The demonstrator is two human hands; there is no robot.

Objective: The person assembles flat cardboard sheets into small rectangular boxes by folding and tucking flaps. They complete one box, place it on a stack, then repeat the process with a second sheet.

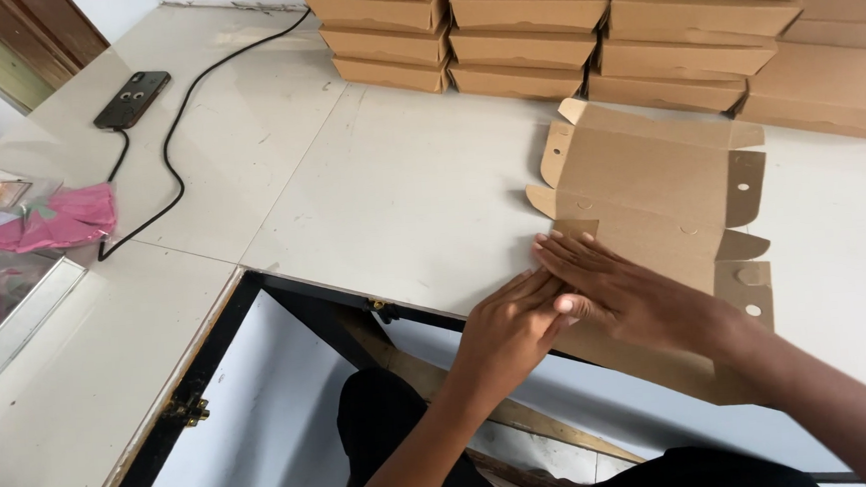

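A flat, unfolded brown cardboard box blank [650,190] lies on the white table [410,195], its near edge hanging over the table's front. My right hand [621,292] presses flat on the blank's near left panel, fingers spread and pointing left. My left hand [508,329] lies beside it, palm down, fingertips touching the right hand and the blank's left edge. Neither hand grips anything. The blank's side flaps with round holes stick out at the right.
Stacks of folded brown cardboard boxes [540,26] line the table's far edge. A dark phone [132,98] with a black cable [177,149] lies at the far left, near pink packets [61,218]. A dark-framed gap [292,403] opens below the table's front edge.
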